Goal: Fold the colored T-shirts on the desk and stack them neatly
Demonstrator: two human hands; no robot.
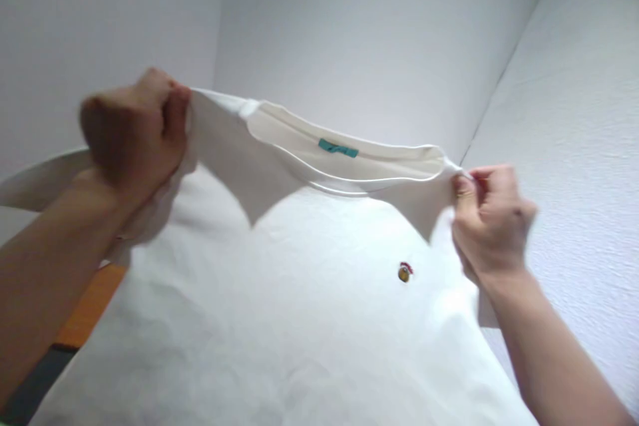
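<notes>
A white T-shirt [299,293] hangs stretched out in front of me, its front towards me. My left hand [142,126] is closed round one shoulder, and my right hand [492,216] pinches the other shoulder, somewhat lower in view. Between them the round neckline gapes a little and shows a teal label [338,148] inside the back of the collar. On the chest, towards my right hand, sits a small red and yellow emblem [405,271]. A sleeve [44,180] sticks out beyond my left wrist. The hem lies outside the picture.
Pale walls [349,33] meet in corners behind the shirt, with a textured white wall [589,146] close on the right. At lower left, an orange-brown surface [92,303] and something dark [40,379] show past the shirt's edge.
</notes>
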